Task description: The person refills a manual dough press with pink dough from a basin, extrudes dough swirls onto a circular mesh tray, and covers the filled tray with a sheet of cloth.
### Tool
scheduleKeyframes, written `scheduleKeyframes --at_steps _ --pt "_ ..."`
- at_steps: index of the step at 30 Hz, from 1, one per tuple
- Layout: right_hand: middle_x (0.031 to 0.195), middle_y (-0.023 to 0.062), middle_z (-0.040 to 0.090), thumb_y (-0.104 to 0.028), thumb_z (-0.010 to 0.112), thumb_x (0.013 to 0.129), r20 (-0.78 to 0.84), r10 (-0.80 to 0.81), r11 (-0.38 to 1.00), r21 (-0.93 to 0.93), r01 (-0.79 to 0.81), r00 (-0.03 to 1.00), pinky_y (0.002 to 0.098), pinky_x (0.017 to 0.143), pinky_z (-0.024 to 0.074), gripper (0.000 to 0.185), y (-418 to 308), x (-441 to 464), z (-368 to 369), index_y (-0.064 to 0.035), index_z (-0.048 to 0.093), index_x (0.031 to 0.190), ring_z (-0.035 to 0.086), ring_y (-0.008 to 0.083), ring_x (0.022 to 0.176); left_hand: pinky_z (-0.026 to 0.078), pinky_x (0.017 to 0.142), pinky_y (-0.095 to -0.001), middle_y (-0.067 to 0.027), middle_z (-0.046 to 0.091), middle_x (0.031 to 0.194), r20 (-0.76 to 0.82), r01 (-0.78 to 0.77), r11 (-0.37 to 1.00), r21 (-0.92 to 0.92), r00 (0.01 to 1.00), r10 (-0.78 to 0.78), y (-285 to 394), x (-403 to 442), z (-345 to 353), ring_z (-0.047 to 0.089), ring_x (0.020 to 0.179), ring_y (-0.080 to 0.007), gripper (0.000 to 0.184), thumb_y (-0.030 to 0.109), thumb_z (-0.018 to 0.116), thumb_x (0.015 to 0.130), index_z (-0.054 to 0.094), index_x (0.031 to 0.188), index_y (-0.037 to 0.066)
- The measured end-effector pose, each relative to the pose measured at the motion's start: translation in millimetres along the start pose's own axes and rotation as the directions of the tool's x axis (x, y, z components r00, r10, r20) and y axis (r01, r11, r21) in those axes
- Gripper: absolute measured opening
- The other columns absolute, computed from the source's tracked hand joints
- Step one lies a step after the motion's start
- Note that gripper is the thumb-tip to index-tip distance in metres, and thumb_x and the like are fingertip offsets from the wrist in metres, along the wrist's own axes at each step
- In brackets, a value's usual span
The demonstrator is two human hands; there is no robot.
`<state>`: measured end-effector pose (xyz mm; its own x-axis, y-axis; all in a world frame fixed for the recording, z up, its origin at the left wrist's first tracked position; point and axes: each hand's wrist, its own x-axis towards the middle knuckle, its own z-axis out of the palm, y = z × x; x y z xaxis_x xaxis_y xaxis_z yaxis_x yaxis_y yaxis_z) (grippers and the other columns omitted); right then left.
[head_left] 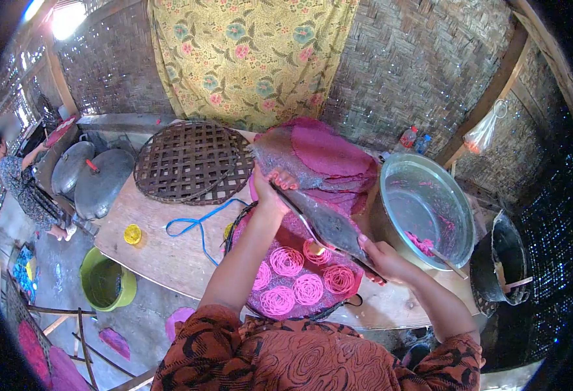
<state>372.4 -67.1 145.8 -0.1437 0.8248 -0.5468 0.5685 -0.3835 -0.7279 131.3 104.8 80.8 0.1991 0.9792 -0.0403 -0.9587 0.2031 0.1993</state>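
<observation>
My left hand (272, 189) and my right hand (385, 259) are closed on opposite ends of a dark, flat board (332, 225), tilted down toward the right. It hangs over a round tray lined with pink cloth (250, 305). Several coiled pink noodle rounds (287, 261) lie on that cloth, and the board partly covers one near its lower edge. A small pale piece (316, 248) shows by the board's edge. Right of my right hand stands a large metal basin (456, 195) with pink dough (422, 244) and a stick inside.
An open-weave bamboo tray (192, 163) and a blue cord (195, 223) lie on the wooden table (162, 260), near a yellow container (132, 234). Pink cloth (332, 153) is heaped behind. A black bucket (502, 260) stands right; a green tub (108, 279) and another person (22, 176) are left.
</observation>
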Motion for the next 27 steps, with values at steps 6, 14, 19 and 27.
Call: scheduleKeyframes --at_steps 6,14,19,27 --pt "0.049 0.0049 0.048 -0.067 0.03 0.088 -0.048 0.094 0.986 -0.132 -0.1 0.994 0.0293 0.035 0.0382 0.073 7 8 -21 -0.002 0.053 0.064 0.047 0.0146 0.038 0.028 0.047 -0.0285 0.005 0.027 0.043 0.057 0.078 0.988 -0.134 0.996 -0.071 -30 20 -35 0.028 0.038 -0.0124 0.058 0.066 0.022 0.087 0.032 0.054 0.019" --pt "0.048 0.0011 0.044 -0.064 0.031 0.09 -0.044 -0.094 0.994 -0.059 0.092 0.995 0.0269 0.036 0.0363 0.069 -7 28 3 -0.0039 0.055 0.065 0.045 0.0138 0.038 0.033 0.046 -0.0276 0.0046 0.033 0.045 0.176 -0.033 0.999 -0.03 0.984 0.038 29 12 -12 0.037 0.041 -0.0126 0.057 0.066 0.031 0.087 0.035 0.055 0.018" --pt "0.046 -0.0013 0.042 -0.062 0.033 0.091 0.22 -0.175 0.972 0.196 0.132 0.96 0.0226 0.036 0.032 0.064 -62 -28 -27 -0.0076 0.054 0.063 0.041 0.0081 0.037 0.041 0.094 -0.0408 -0.0157 0.057 0.113 0.56 -0.373 0.694 0.617 0.827 -0.053 52 -99 82 0.054 0.106 -0.0268 0.063 0.058 0.057 0.08 0.052 0.115 0.006" --pt "0.056 0.0206 0.053 -0.04 0.044 0.093 0.071 -0.722 0.497 -0.639 0.587 0.688 0.048 0.053 0.0415 0.045 -52 -27 2 -0.0033 0.061 0.073 0.054 0.0401 0.054 0.039 0.099 -0.0368 -0.0118 0.054 0.121 0.067 -0.148 -0.185 0.972 0.92 -0.386 -14 -185 7 0.049 0.115 -0.0221 0.047 0.019 0.069 0.079 0.051 0.121 0.008"
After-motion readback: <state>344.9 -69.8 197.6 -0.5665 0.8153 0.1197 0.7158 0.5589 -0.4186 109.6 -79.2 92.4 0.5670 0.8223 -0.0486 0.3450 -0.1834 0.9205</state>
